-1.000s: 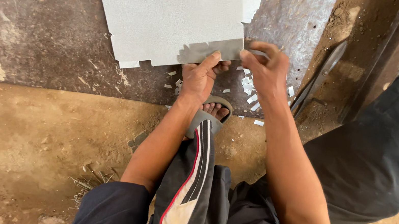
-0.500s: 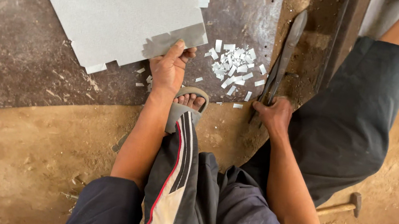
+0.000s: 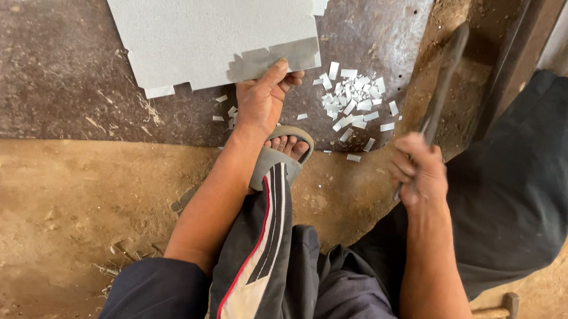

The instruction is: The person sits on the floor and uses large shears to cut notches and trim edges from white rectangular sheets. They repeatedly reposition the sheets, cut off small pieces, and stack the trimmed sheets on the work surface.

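Grey sheet metal, flat, pale, with a notched lower edge: lying on the dark, worn steel plate at the top of the view, and my left hand is pinning its near corner, thumb stretched up onto the bent grey strip along the edge, fingers curled at the rim. Long dark iron blade-like tool: my right hand is wrapping tight round its lower end, fist fully closed, the shaft standing up and away toward the rusty beam beyond. Small pale metal offcuts: scattering in a heap on the plate, between the two hands, just beside the sheet's corner. Grey sandal with my toes: resting at the plate's edge, just below the left wrist. Wooden-handled hammer: lying on the brown earth floor, well apart to the right. By my judgement I am steadying the sheet for trimming its edge; the coming move is calling for bringing the tool across to that corner. Both forearms are reaching forward over my knees.
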Motion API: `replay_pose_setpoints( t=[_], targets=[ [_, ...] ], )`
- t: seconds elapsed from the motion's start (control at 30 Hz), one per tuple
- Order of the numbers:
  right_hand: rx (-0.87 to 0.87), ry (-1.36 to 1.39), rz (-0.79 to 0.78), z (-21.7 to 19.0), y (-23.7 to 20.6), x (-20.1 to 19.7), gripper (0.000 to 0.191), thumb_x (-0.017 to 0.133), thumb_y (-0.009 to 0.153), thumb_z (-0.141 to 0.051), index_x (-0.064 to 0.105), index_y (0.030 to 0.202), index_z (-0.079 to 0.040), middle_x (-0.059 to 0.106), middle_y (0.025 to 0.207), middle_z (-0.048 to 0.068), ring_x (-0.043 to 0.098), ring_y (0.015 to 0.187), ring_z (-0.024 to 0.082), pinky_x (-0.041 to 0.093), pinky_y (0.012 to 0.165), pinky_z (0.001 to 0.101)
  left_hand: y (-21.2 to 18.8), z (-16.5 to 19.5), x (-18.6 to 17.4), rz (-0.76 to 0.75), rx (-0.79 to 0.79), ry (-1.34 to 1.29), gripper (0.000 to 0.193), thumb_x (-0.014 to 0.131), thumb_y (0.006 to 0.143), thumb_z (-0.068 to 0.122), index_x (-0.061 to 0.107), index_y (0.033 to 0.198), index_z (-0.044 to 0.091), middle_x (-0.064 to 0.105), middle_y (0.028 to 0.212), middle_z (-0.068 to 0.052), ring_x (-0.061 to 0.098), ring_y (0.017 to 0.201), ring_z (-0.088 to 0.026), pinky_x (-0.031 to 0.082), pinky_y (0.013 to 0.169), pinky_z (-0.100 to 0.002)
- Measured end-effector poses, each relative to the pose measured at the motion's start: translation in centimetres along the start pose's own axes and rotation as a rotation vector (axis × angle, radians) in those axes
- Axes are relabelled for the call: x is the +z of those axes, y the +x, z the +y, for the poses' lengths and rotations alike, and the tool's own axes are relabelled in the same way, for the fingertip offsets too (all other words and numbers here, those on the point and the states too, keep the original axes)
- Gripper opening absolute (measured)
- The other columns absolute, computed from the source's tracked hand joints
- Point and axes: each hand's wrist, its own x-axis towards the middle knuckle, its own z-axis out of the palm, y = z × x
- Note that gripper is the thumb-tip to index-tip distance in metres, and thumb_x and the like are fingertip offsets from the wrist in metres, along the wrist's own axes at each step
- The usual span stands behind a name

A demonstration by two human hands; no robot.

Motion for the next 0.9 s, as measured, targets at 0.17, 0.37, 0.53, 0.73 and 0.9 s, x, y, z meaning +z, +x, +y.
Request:
replay_pose_setpoints(
  t=[0.17, 0.37, 0.53, 0.73, 0.9],
  targets=[
    [0.201, 0.247, 0.154, 1.2, -0.8, 3.1, 0.035, 0.053, 0.101, -0.033, 0.060, 0.085, -0.003, 0.060, 0.071, 0.007, 0.044, 0.052, 0.012, 0.037, 0.047, 0.0271, 0.1, 0.0, -0.3, -0.027, 0.012, -0.026, 0.014, 0.070, 0.098, 0.002, 0.069, 0.111, -0.005, 0.073, 0.103, -0.018, 0.074, 0.091, -0.030, 0.060, 0.080, -0.043],
    [-0.115, -0.788, 0.237, 3.8, -2.8, 3.2, 0.044, 0.048, 0.111, -0.031, 0.063, 0.086, 0.003, 0.058, 0.069, 0.005, 0.053, 0.063, 0.014, 0.043, 0.059, 0.0312, 0.2, 0.2, -0.5, -0.008, 0.025, -0.035, 0.017, 0.069, 0.098, 0.001, 0.068, 0.114, -0.004, 0.072, 0.106, -0.017, 0.073, 0.093, -0.030, 0.061, 0.079, -0.045],
    [0.226, -0.821, 0.085, 6.3, -3.5, 2.2, 0.049, 0.047, 0.107, -0.036, 0.066, 0.097, 0.008, 0.068, 0.087, 0.014, 0.064, 0.079, 0.022, 0.055, 0.068, 0.0378, -0.1, 0.8, 0.2, -0.005, -0.043, -0.057, 0.019, 0.068, 0.100, 0.004, 0.066, 0.115, -0.008, 0.072, 0.110, -0.019, 0.074, 0.097, -0.032, 0.063, 0.083, -0.048],
    [0.264, -0.757, -0.126, 9.7, -5.8, 2.5, 0.048, 0.046, 0.103, -0.037, 0.055, 0.135, -0.002, 0.064, 0.127, 0.016, 0.063, 0.123, 0.027, 0.059, 0.094, 0.0420, 0.0, 0.7, 0.3, 0.022, -0.045, -0.047, 0.024, 0.069, 0.097, 0.007, 0.064, 0.116, -0.006, 0.072, 0.108, -0.023, 0.074, 0.098, -0.036, 0.063, 0.086, -0.052],
    [0.284, -0.805, -0.168, 10.4, -5.4, 4.4, 0.052, 0.047, 0.103, -0.040, 0.056, 0.133, 0.001, 0.065, 0.125, 0.020, 0.066, 0.121, 0.030, 0.061, 0.090, 0.0435, 0.2, 0.3, 0.0, 0.019, -0.068, -0.118, 0.021, 0.069, 0.096, 0.006, 0.067, 0.112, -0.007, 0.072, 0.109, -0.023, 0.074, 0.098, -0.035, 0.063, 0.088, -0.052]
  ],
)
